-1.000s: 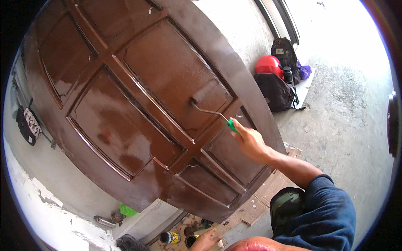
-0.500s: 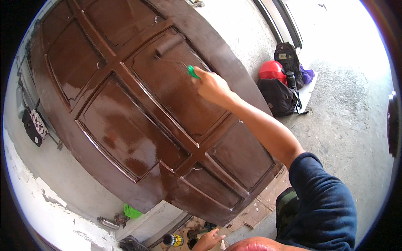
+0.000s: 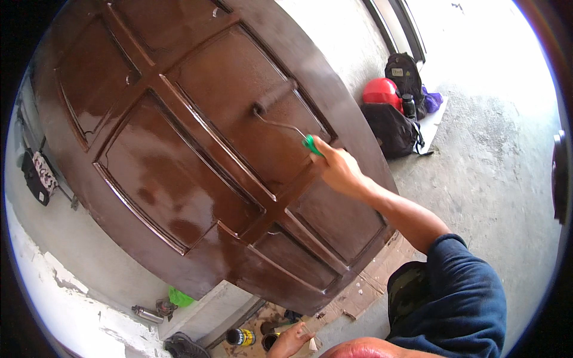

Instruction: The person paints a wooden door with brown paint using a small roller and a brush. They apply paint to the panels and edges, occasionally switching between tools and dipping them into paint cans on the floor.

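Observation:
My right hand (image 3: 341,172) is closed round the green handle of a paint roller (image 3: 280,127). The roller's dark brown sleeve lies on a raised panel of a large brown panelled door (image 3: 179,173), near that panel's right-hand moulding. Wet gloss shows on several panels; those at the lower right look duller. At the bottom edge my left hand (image 3: 289,340) is partly in view, its fingers apart and no held thing visible. It is beside an open can (image 3: 270,341) and a black-and-yellow can (image 3: 240,337).
Cardboard (image 3: 364,283) lies under the door's near end. On the floor to the right are black backpacks (image 3: 391,131), a red helmet (image 3: 382,92) and a dark bottle (image 3: 408,106). A pale block (image 3: 218,307), a metal flask (image 3: 147,314) and a dark shoe (image 3: 186,345) are at the lower left.
My right hand has drawn the roller down and to the right along the same panel, toward me. The view has shifted slightly. My left hand stays beside the cans.

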Tool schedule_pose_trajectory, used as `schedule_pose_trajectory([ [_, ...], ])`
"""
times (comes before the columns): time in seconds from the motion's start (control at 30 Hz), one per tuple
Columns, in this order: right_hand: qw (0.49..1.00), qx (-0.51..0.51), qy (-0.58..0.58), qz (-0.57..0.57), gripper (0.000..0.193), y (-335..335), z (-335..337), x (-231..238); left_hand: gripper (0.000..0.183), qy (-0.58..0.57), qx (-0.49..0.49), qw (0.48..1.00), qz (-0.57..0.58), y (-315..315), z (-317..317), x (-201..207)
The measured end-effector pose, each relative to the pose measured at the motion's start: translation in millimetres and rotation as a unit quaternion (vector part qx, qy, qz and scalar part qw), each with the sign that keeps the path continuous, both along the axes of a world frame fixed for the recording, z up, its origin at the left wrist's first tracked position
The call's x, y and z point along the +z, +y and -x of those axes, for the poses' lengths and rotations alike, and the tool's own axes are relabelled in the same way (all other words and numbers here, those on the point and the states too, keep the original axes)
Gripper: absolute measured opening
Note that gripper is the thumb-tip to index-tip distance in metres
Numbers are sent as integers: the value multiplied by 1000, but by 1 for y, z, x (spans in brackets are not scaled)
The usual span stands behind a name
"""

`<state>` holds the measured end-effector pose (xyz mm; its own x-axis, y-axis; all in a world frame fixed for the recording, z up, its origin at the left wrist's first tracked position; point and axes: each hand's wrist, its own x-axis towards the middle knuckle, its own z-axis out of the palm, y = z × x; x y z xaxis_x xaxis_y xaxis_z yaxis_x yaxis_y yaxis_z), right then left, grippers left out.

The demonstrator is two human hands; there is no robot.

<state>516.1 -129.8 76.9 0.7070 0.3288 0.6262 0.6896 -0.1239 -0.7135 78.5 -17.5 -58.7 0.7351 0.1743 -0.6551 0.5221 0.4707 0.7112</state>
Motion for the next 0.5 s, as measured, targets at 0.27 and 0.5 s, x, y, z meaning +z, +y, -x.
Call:
schedule_pose_trajectory([
  [0.27, 996, 7, 50, 79, 51, -51, 40, -114, 49, 10, 37, 999, 16, -8, -2, 2],
  [0.5, 999, 31, 10, -5, 50, -20, 19, -103, 47, 40, -139, 934, -328, 11, -1, -21],
])
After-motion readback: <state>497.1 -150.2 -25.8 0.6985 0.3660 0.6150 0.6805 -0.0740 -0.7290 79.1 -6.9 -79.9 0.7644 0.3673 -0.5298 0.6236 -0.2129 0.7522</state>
